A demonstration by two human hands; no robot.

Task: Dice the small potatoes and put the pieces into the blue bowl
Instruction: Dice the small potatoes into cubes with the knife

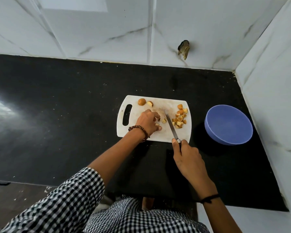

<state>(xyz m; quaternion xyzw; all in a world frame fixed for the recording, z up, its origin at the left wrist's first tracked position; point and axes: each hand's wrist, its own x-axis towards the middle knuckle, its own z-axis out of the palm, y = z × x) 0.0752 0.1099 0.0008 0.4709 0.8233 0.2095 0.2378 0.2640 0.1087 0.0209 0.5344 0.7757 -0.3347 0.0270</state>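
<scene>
The right hand [186,155] is wrapped round the handle of a knife [171,127], the forefinger lying along the top near the blade. The hand sits off the near edge of the cutting board [158,100], over the black counter [57,115], and the blade reaches up and to the left across the board with its tip near the board's middle.

Just left of the blade lies a small cut piece [164,121]. The left hand [147,122] comes next, palm down on the board with its fingers curled. Fingertips and thumb pinch a potato piece [157,124] close to the blade but apart from it. A bead bracelet [139,130] circles that wrist and a black thread [208,198] the right one.

On the right of the blade, near the board's right edge, a heap of diced pieces [180,119] is gathered. At the far left corner of the board, beyond the left hand, a whole potato [141,102] sits just beside a cut half [150,103].

The blue bowl [228,125] stands on the counter to the right of the board, apart from it and well clear of both hands, near the white tiled side wall [267,98].
</scene>
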